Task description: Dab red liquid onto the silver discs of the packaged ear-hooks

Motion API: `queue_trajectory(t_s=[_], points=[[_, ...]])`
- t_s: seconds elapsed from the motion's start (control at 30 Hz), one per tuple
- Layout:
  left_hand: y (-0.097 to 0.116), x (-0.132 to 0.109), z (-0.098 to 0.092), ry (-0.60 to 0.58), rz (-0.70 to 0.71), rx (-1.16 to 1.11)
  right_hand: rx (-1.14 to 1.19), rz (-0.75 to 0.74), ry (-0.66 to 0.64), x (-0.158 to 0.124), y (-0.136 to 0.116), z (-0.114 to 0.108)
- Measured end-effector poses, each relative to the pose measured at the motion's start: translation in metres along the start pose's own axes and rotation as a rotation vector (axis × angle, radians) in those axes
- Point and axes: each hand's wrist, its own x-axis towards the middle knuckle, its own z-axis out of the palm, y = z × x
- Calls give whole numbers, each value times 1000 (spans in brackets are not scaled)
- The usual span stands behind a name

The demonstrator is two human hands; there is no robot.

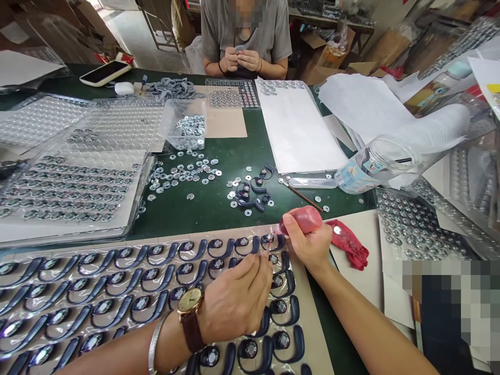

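My right hand [314, 250] is wrapped round a small squeeze bottle [307, 219] of red liquid, tipped so its nozzle points left. The nozzle is close to the round metal-centred end of a dark hook-shaped piece [278, 241] at the sheet's far right corner. My left hand [238, 294], below a wristwatch [190, 304], has its fingers pressed together by that same piece. A thin reddish line shows at its fingertips; what they hold is unclear. Rows of similar dark hooks [193, 250] lie on a plastic-covered board [314, 333], some hidden under my left arm.
Loose metal washers [187, 169] and several dark hooks [246, 192] lie beyond the board. A clear tub [185, 125] holds more washers. At right are a clear jar [359, 169] on its side and a red cloth [349, 245]. Opposite, a person [246, 41] handles a small piece.
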Motion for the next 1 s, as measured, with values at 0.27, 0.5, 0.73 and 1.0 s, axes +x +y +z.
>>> queue_trajectory(t_s=[0.27,0.5,0.73,1.0], points=[[-1,-1,1,-1,-18,-25,5,3,18,0,2,-2],[-1,-1,1,5,-33,-39,11,12,30,0,3,-2],[-5,-2,1,-8,-81,-108,-83,-12,51,3,1,-4],[-8,-3,-1,-14,-114,-153,-54,-22,68,1,0,-5]])
